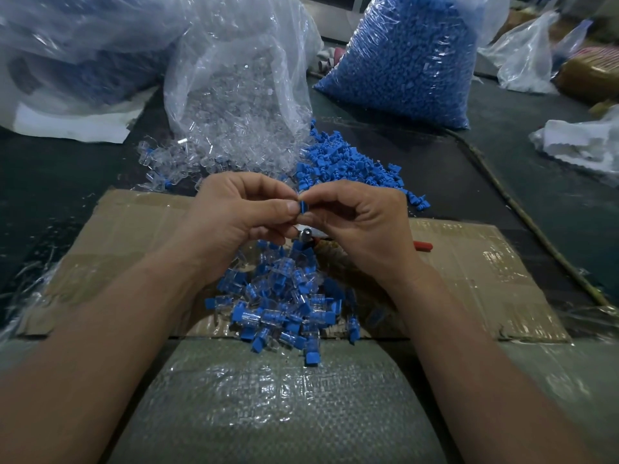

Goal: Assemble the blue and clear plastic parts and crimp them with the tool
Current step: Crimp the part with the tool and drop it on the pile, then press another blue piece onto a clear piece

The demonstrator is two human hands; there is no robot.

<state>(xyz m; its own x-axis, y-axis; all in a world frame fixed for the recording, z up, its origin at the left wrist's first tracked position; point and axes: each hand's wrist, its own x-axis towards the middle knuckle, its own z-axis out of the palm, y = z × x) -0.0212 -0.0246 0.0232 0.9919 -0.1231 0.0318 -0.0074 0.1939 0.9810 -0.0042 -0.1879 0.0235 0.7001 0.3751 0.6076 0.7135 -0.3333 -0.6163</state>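
Starting at the bottom centre, you've got a grey-green woven sack under clear film (268, 403). Its far edge meets a flat sheet of brown cardboard (475, 283). A heap of joined blue-and-clear plastic pieces (284, 306) sits mid-frame on the cardboard and spills onto the sack.

Just above that heap, your left hand (234, 216) and right hand (361, 222) meet in the middle of the frame. Both have curled fingers pinching one small blue plastic part (304, 207) between the fingertips. Can't tell if a clear piece is in there too.

Right under your hands is the metal tip of the crimping tool (306, 235). Its red handle (422, 246) pokes out to the right on the cardboard.

Further up, a scatter of loose clear plastic parts (181, 159) lies centre-left, with a pile of loose blue plastic parts (348, 162) centre-right. Behind them are a crinkly transparent bag of clear parts (241, 78) at upper centre and a bulging bag packed with blue parts (408, 55) at upper right.
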